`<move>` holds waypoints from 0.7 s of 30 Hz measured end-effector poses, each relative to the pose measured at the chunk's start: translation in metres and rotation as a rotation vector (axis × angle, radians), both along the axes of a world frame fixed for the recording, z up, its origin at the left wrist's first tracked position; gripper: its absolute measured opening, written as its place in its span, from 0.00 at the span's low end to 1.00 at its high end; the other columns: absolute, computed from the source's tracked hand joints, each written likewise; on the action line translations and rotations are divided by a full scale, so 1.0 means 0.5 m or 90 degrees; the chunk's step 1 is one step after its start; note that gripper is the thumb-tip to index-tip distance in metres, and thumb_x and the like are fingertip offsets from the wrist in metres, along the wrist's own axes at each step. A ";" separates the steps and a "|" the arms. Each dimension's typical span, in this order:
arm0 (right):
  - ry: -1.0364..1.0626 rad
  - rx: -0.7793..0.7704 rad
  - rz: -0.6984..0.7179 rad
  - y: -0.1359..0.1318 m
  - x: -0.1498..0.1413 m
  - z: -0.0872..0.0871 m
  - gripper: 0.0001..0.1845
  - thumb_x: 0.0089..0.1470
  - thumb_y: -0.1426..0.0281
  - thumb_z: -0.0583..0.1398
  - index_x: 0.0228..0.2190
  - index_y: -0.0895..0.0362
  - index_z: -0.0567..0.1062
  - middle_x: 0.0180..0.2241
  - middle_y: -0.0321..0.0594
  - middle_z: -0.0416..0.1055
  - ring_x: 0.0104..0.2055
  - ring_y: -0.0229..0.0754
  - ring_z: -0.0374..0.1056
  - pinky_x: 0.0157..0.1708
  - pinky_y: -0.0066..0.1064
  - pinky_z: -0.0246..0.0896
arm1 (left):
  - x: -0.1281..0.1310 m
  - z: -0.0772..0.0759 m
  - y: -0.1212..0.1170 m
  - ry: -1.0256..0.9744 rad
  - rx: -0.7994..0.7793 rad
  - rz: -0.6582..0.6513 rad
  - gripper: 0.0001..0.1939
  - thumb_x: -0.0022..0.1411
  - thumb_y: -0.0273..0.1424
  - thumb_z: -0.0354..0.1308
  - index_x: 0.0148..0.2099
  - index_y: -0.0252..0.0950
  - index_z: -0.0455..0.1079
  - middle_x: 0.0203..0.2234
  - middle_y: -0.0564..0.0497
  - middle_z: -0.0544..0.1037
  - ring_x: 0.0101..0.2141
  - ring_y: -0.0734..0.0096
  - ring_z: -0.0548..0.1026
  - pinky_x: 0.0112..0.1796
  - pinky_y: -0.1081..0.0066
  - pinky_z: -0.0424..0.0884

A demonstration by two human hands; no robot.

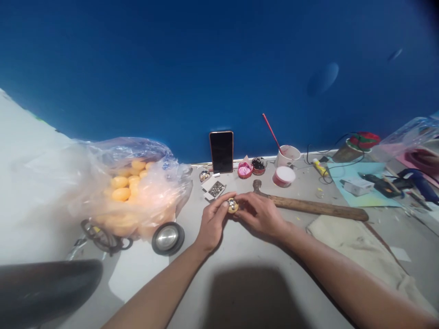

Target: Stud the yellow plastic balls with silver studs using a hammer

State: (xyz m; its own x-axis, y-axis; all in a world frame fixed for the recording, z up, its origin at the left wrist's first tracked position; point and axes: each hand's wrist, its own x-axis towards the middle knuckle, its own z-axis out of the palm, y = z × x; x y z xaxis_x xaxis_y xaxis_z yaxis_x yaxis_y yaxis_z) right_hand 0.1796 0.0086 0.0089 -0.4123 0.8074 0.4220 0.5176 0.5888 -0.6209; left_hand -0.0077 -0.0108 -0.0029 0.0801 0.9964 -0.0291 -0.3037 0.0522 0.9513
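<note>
Between my hands, just above the table, is a small shiny gold-and-silver round piece (232, 205). My left hand (211, 223) pinches it from the left, with the thumb against its near side. From the right, my right hand (261, 214) curls its thumb and fingers at the piece's edge; some fingertips are hidden. Just beyond the left hand lies a small white box of tiny metal bits (216, 189). A claw hammer (315, 206) with a wooden handle lies right behind my right hand.
At left sits a clear plastic bag (161, 160) of yellow-orange egg-shaped things, near a round metal-and-black lid (168, 238). A phone (221, 152) leans on the blue wall. Small pots (244, 170), a white cup (287, 156) and a cloth (350, 240) lie around.
</note>
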 end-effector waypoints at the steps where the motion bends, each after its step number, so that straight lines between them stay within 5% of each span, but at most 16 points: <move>1: -0.002 -0.004 0.004 0.000 0.000 0.001 0.11 0.63 0.66 0.65 0.47 0.53 0.77 0.36 0.41 0.79 0.34 0.43 0.73 0.36 0.33 0.64 | -0.001 -0.003 0.002 -0.030 -0.019 -0.005 0.22 0.64 0.43 0.68 0.54 0.34 0.81 0.46 0.41 0.83 0.42 0.62 0.80 0.43 0.66 0.76; 7: 0.069 -0.020 0.017 0.007 0.004 0.008 0.08 0.64 0.69 0.63 0.46 0.54 0.79 0.37 0.42 0.80 0.36 0.43 0.74 0.38 0.34 0.66 | 0.003 -0.003 0.010 -0.195 -0.111 -0.044 0.24 0.55 0.39 0.77 0.51 0.34 0.82 0.36 0.45 0.84 0.33 0.68 0.80 0.39 0.67 0.76; 13: 0.133 -0.067 -0.003 0.019 0.005 0.012 0.05 0.63 0.72 0.63 0.36 0.55 0.81 0.31 0.38 0.79 0.32 0.40 0.73 0.35 0.32 0.65 | 0.009 -0.005 0.003 -0.172 -0.100 -0.060 0.24 0.57 0.40 0.75 0.53 0.32 0.82 0.33 0.45 0.83 0.30 0.69 0.79 0.37 0.67 0.76; 21: 0.082 -0.035 0.002 0.012 0.004 0.006 0.05 0.62 0.72 0.63 0.38 0.55 0.81 0.30 0.39 0.77 0.31 0.40 0.70 0.34 0.32 0.61 | 0.012 -0.009 0.003 -0.141 -0.078 -0.042 0.26 0.60 0.44 0.72 0.54 0.31 0.81 0.33 0.46 0.82 0.28 0.73 0.75 0.32 0.70 0.73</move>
State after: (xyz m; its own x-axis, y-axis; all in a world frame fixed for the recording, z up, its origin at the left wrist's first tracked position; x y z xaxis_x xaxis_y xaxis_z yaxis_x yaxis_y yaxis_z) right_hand 0.1817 0.0145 0.0120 -0.3604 0.8294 0.4269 0.4299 0.5539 -0.7131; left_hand -0.0019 -0.0094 -0.0074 0.1621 0.9790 -0.1239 -0.4956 0.1894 0.8477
